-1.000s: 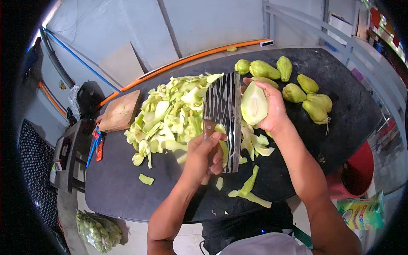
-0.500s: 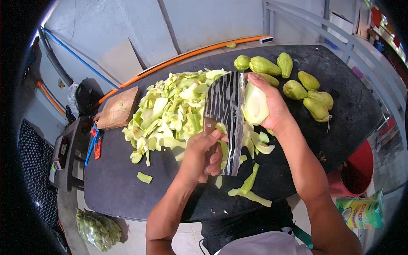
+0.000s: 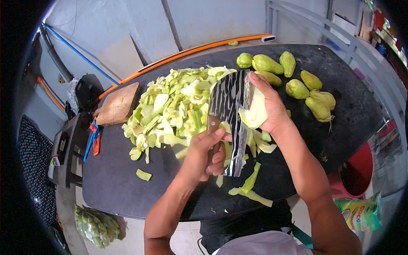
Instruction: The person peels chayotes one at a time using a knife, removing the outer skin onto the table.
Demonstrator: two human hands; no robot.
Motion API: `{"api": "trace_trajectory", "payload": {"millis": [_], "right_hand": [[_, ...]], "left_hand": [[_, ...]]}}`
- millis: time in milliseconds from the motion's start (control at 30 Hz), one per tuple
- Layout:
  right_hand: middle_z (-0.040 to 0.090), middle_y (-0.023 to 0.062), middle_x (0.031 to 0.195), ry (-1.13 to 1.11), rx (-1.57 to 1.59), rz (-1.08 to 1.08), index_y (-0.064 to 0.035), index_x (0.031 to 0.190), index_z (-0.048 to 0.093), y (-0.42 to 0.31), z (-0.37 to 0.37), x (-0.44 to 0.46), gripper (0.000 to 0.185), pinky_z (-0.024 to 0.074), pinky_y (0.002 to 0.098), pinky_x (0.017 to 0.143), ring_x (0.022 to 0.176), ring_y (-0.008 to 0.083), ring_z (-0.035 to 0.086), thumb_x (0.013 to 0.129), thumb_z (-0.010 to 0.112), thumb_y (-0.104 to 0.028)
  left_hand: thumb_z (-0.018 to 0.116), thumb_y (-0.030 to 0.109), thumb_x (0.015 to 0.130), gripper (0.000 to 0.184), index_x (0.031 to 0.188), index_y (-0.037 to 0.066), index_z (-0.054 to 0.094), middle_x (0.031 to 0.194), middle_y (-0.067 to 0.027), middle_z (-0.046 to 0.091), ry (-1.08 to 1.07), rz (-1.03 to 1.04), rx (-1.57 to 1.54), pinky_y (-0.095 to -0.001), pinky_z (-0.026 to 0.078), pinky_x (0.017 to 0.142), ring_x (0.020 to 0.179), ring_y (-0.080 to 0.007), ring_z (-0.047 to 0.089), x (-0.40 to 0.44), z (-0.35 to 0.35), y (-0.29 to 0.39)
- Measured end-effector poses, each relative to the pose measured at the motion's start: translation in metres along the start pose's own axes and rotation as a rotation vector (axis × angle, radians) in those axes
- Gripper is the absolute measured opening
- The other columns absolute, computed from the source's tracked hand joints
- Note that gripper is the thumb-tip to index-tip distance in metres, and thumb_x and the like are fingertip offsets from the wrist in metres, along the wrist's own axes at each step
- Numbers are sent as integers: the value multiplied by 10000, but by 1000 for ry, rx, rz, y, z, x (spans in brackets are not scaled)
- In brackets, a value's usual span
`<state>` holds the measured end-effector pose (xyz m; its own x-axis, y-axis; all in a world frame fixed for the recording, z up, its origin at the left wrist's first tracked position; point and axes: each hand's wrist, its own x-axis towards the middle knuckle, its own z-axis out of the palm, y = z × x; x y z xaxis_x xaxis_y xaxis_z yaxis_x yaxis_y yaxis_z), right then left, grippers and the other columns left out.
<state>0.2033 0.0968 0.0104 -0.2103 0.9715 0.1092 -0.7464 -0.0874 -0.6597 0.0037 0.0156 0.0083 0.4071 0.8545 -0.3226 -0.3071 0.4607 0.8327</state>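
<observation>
My left hand (image 3: 207, 155) is closed around the wooden handle of a broad knife (image 3: 228, 106) whose blade looks striped black and silver. The blade stands upright, its right edge against a pale green peeled chayote (image 3: 256, 109). Fingers of my right hand (image 3: 274, 104) wrap round that chayote from the right, the thumb near the top of the blade. Behind and left of the knife lies a large heap of green slices and peelings (image 3: 170, 106). Some peelings (image 3: 250, 178) lie nearer the front edge.
Several whole chayotes (image 3: 321, 108) lie at the back right of the dark table (image 3: 114, 178). A wooden board (image 3: 119, 104) rests at its left edge. A red bin (image 3: 359, 170) and a coconut-labelled bag (image 3: 361, 212) are at the right; a bag of greens (image 3: 97, 227) is on the floor.
The chayote has turned in my right hand and now sits more behind the blade. The knife's top has shifted slightly right. Both hands keep their holds.
</observation>
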Motion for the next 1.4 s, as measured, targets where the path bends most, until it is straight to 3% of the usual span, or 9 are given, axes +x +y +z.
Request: {"api": "trace_trajectory", "payload": {"millis": [233,500,733,833,933,1000,1100,1167,1400], "right_hand": [[637,13,920,208,-28,-109,-140,1024,546,22,11,-1,342,549,333,675,795,138,641,829,818,-212],[625,36,985,342,-178,-179,-97,1153,504,31,19,-7,527,557,353,708,853,160,636,787,850,-252],[644,47,1062,46,-382,-45,-59,1212,562,35,27,-15,507,541,311,794,896,129,642,833,791,-307],[652,56,1110,32,-194,97,-65,1245,571,33,25,-17,522,540,324,831,910,132,650,864,760,-369],[636,83,1166,74,109,192,-64,1300,525,38,15,-6,777,499,416,972,1052,233,632,854,607,-695],[633,102,1163,175,169,235,-67,1319,483,32,9,-4,903,493,432,971,1058,268,631,799,561,-801],[665,119,1074,275,235,126,-68,1140,577,25,-7,5,763,528,468,886,962,275,655,801,620,-750],[668,115,1062,268,274,98,-74,1138,582,22,-8,3,744,535,471,858,954,273,657,814,611,-742],[691,108,1079,109,300,85,-61,1208,619,5,-6,1,711,536,431,900,983,263,665,875,576,-687]], "left_hand": [[572,346,994,311,997,35,581,519,-16,405,-18,19,-38,-292,257,337,328,-124,313,4,3,-6],[594,335,991,299,972,37,578,519,-17,404,25,46,-49,-280,262,337,332,-124,322,7,4,-11],[611,313,984,282,937,38,562,525,-22,431,24,64,-15,-289,303,332,337,-129,365,5,9,-8],[617,291,980,262,900,49,558,520,-15,433,39,54,36,-283,314,337,343,-126,378,9,8,-8],[620,264,976,244,872,53,556,519,-13,443,37,99,67,-282,323,340,348,-128,390,8,2,-3],[637,224,951,212,851,43,590,522,-10,459,195,270,175,-287,316,334,354,-117,394,4,-4,6],[713,94,901,122,903,5,631,564,44,510,523,762,598,-251,291,363,389,-58,398,13,-16,10],[712,178,921,207,886,21,582,616,23,535,507,653,606,-237,365,465,505,-56,474,6,-16,18],[600,378,988,379,933,3,619,507,-18,425,191,272,264,-288,293,332,327,-114,348,0,-6,9]]}}
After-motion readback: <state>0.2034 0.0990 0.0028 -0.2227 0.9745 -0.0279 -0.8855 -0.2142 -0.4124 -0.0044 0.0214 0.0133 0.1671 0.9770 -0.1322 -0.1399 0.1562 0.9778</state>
